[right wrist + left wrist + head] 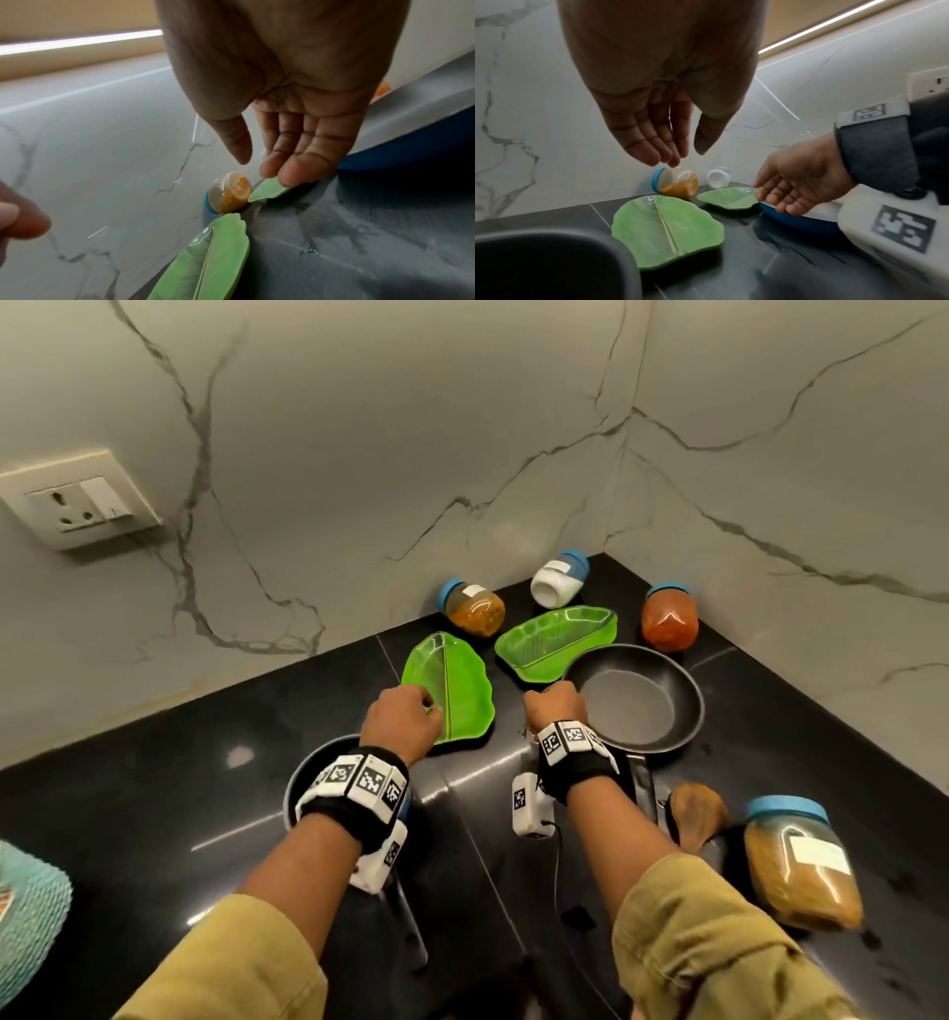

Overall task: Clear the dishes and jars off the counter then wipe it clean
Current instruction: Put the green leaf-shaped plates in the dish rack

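Two green leaf-shaped plates lie on the black counter [154, 793]: the near plate [457, 690] [667, 225] and the far plate [554, 639] [267, 189]. My left hand [405, 716] [670, 142] hovers over the near plate's left edge, fingers relaxed and holding nothing. My right hand [554, 706] [282, 142] hangs empty between the plates and the black frying pan [637, 701]. A yellow-spice jar [475, 608], a white jar [560, 577] and a red-spice jar [670, 618] lie on their sides by the wall. A large brown-spice jar [801, 860] lies at the right.
A dark pot [318, 778] sits under my left wrist. A brown wooden utensil [698, 814] lies by the pan's handle. A teal cloth [31, 906] is at the far left edge. Marble walls meet in a corner behind the jars, with a socket [77, 500] on the left wall.
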`<state>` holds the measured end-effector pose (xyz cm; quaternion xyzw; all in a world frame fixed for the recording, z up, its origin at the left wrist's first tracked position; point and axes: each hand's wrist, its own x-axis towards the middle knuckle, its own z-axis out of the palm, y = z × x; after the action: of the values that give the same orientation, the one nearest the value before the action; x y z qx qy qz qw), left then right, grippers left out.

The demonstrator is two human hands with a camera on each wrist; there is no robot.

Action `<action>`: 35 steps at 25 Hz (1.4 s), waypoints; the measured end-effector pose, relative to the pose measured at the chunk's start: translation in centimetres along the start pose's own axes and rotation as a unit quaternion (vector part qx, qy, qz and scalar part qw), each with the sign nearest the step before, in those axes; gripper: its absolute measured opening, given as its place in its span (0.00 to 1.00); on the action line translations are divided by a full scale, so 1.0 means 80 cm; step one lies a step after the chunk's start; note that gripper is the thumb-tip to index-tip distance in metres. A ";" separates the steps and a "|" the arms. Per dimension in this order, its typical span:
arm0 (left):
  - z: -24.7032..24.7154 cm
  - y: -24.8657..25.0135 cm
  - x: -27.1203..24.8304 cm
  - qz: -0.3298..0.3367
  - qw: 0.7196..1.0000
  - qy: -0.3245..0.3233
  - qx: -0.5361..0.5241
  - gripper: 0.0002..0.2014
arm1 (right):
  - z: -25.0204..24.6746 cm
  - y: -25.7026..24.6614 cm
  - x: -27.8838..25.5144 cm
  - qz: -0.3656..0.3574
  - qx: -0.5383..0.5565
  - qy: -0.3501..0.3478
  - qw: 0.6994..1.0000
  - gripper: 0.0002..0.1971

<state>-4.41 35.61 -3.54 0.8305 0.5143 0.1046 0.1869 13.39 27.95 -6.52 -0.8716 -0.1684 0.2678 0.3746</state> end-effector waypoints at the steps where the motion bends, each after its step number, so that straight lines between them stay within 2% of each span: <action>1: 0.000 -0.005 0.020 -0.011 1.000 -0.013 0.013 0.14 | 0.005 -0.002 0.009 0.029 0.017 0.001 0.999 0.19; 4: 0.005 -0.019 0.075 -0.037 0.996 -0.054 0.051 0.16 | 0.034 -0.006 0.049 0.076 0.062 0.009 0.995 0.22; 8: 0.025 -0.035 0.131 -0.087 0.983 -0.117 0.108 0.18 | 0.140 0.058 0.207 0.120 0.106 0.043 0.986 0.23; 10: 0.036 -0.045 0.151 -0.100 0.974 -0.159 0.130 0.21 | 0.164 0.065 0.238 0.150 0.167 0.040 0.974 0.27; 12: 0.047 -0.057 0.169 -0.117 0.965 -0.196 0.132 0.26 | 0.147 0.035 0.214 0.169 0.240 0.058 0.954 0.25; 15: 0.055 -0.071 0.185 -0.132 0.954 -0.237 0.125 0.30 | 0.103 -0.034 0.135 0.201 0.346 0.074 0.914 0.17; 19: 0.063 -0.093 0.190 -0.149 0.948 -0.275 0.066 0.25 | 0.098 -0.062 0.120 0.228 0.414 0.087 0.877 0.10; 21: 0.063 -0.095 0.189 -0.157 0.946 -0.283 0.016 0.17 | 0.097 -0.071 0.120 0.226 0.439 0.107 0.863 0.06; 23: 0.059 -0.094 0.189 -0.169 0.943 -0.282 -0.054 0.08 | 0.094 -0.080 0.112 0.209 0.461 0.103 0.856 0.09; 24: 0.055 -0.094 0.192 -0.169 0.942 -0.276 -0.091 0.07 | 0.091 -0.084 0.107 0.196 0.468 0.099 0.856 0.10; 27: 0.036 -0.095 0.197 -0.143 0.946 -0.243 -0.157 0.14 | 0.074 -0.092 0.086 0.154 0.459 0.085 0.871 0.07; 29: 0.020 -0.103 0.199 -0.120 0.955 -0.209 -0.173 0.18 | 0.059 -0.086 0.076 0.133 0.439 0.100 0.883 0.07; 33: -0.021 -0.102 0.177 -0.099 0.968 -0.124 -0.194 0.20 | 0.017 -0.045 0.051 0.109 0.381 0.140 0.907 0.15; 35: -0.035 -0.084 0.149 -0.078 0.962 -0.078 -0.248 0.16 | -0.016 -0.017 0.029 0.081 0.355 0.166 0.916 0.15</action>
<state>-5.53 49.51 -4.00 0.7207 0.5195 0.1493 0.4341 15.89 29.30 -5.55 -0.7238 0.0738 0.1905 0.6591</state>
